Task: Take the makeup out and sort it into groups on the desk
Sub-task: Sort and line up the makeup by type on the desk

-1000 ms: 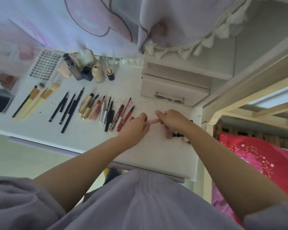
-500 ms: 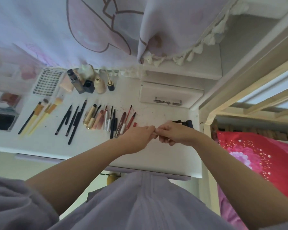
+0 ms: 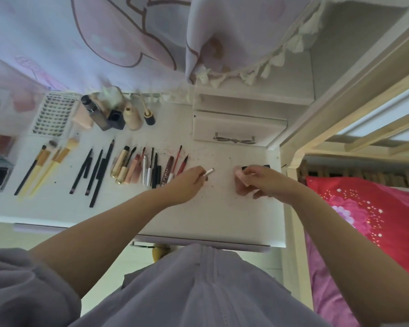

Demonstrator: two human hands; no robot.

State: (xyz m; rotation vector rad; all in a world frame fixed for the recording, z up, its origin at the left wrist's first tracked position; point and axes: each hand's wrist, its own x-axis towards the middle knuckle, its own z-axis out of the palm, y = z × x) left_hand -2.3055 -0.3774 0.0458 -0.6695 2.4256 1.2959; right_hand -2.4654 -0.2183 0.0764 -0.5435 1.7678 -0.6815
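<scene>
**White worktop, both hands busy**

Yellow-handled brushes (image 3: 43,166) lie far left, black pencils (image 3: 92,171) beside them, then the lip tubes (image 3: 137,168). Left hand (image 3: 187,182) pinches a thin silvery stick (image 3: 209,172) just above the worktop (image 3: 222,220). Right hand (image 3: 265,182) curls around a pale pink tube (image 3: 240,177), hands apart.

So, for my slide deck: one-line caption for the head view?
Left hand holds a small white stick, right hand a pink piece, beside sorted makeup rows on the desk.
</scene>
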